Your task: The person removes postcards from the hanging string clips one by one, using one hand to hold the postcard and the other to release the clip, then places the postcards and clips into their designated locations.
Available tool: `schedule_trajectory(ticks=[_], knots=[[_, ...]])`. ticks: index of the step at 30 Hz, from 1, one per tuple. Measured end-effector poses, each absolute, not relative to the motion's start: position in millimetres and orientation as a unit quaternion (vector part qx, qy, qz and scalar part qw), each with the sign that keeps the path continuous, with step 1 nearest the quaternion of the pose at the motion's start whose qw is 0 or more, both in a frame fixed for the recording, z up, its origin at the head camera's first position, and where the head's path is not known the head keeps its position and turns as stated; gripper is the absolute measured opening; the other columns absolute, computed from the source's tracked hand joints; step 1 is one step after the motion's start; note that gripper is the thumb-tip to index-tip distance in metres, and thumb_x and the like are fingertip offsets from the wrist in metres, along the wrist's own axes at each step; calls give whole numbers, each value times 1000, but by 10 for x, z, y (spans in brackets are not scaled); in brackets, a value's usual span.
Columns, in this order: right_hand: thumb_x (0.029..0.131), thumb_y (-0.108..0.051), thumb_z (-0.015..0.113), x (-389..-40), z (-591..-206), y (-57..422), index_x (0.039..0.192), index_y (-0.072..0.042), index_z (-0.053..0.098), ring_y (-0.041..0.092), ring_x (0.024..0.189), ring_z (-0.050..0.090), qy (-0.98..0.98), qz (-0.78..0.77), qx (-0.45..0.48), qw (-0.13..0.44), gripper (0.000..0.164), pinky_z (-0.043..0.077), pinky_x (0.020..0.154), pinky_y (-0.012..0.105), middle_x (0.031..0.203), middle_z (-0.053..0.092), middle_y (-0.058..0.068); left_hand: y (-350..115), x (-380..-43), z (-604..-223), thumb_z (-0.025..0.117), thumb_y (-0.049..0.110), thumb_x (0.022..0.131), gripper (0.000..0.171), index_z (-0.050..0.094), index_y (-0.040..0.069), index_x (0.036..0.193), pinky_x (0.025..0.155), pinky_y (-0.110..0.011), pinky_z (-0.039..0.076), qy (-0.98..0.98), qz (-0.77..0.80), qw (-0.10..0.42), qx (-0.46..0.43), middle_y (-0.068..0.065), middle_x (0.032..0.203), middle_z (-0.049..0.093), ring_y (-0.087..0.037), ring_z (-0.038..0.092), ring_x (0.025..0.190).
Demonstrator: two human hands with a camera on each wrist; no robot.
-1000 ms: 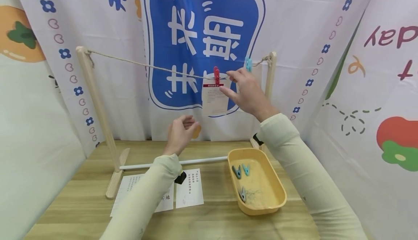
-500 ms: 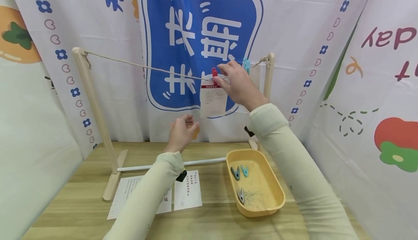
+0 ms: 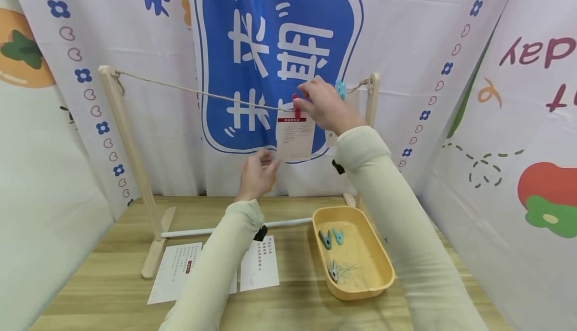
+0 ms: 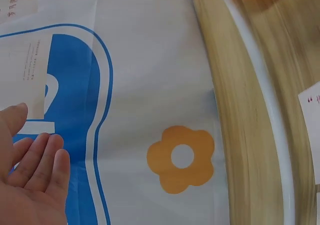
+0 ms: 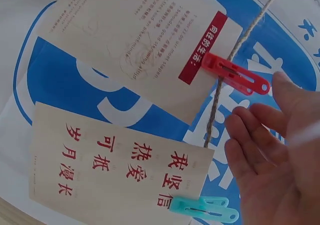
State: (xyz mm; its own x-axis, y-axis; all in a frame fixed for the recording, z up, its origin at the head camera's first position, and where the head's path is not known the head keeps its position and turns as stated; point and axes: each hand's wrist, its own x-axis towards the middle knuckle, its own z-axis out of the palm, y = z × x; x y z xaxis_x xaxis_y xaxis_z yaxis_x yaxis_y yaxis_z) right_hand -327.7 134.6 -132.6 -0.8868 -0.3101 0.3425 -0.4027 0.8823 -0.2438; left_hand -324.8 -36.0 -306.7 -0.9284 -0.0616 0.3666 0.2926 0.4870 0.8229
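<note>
A red clothespin (image 3: 297, 113) clips a printed card (image 3: 295, 140) to the rope (image 3: 194, 90). Close beside its handle end is my right hand (image 5: 270, 155), fingers loosely bent with nothing between them; in the head view the thumb overlaps the pin. My left hand (image 3: 258, 177) is held below and left of the card, and its relaxed fingers come near the lower corner in the left wrist view. A second card (image 5: 117, 165) with red characters hangs to the right from a light blue clothespin (image 5: 192, 206), partly behind my right hand in the head view.
Wooden posts (image 3: 130, 145) hold the rope, with a white rod (image 3: 288, 222) low between them. A yellow basin (image 3: 369, 271) with several clothespins stands at the right. Printed cards (image 3: 260, 266) lie on the table (image 3: 297, 311), partly under my left arm. Printed curtains surround the table.
My right hand first came leftward to the red clothespin, and its fingers now sit slightly right of it. The left hand has risen a little toward the hanging card. The card stays clipped.
</note>
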Motion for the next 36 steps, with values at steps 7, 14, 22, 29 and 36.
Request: schedule_trajectory(ticks=[7, 14, 22, 29, 36], knots=[[100, -33, 51, -3313, -1299, 1300, 144, -14, 44, 17, 114, 45, -963, 156, 190, 109, 48, 51, 100, 32, 124, 52, 4, -367, -3252, -3072, 67, 22, 92, 36, 62, 5, 124, 95, -35, 55, -822, -537, 177, -70, -11, 117, 69, -25, 67, 109], [100, -32, 51, -3345, -1300, 1252, 135, -16, 54, 17, 113, 45, -964, 158, 193, 90, 39, 52, 98, 32, 121, 56, 2, -340, -3264, -3100, 67, 23, 91, 25, 68, 7, 111, 87, -34, 58, -824, -528, 189, -84, -9, 106, 71, -22, 68, 98], [98, -29, 54, -3340, -1302, 1235, 128, -18, 58, 17, 107, 54, -963, 198, 159, 89, 32, 54, 98, 33, 120, 59, 0, -331, -3254, -3099, 69, 21, 90, 15, 71, 9, 98, 70, -26, 52, -827, -517, 205, -86, -7, 89, 70, -18, 62, 80], [97, -29, 57, -3353, -1292, 1251, 117, -16, 64, 18, 98, 60, -953, 229, 151, 125, 25, 56, 91, 30, 111, 66, 2, -344, -3258, -3065, 71, 19, 88, 12, 72, 9, 94, 67, -25, 48, -818, -518, 230, -94, -7, 86, 69, -18, 60, 76], [95, -27, 60, -3380, -1342, 1279, 108, -15, 69, 18, 93, 61, -943, 244, 138, 180, 20, 58, 84, 29, 105, 66, 3, -325, -3249, -3027, 71, 19, 88, 11, 72, 10, 94, 67, -25, 47, -821, -515, 229, -96, -6, 86, 69, -18, 59, 76]])
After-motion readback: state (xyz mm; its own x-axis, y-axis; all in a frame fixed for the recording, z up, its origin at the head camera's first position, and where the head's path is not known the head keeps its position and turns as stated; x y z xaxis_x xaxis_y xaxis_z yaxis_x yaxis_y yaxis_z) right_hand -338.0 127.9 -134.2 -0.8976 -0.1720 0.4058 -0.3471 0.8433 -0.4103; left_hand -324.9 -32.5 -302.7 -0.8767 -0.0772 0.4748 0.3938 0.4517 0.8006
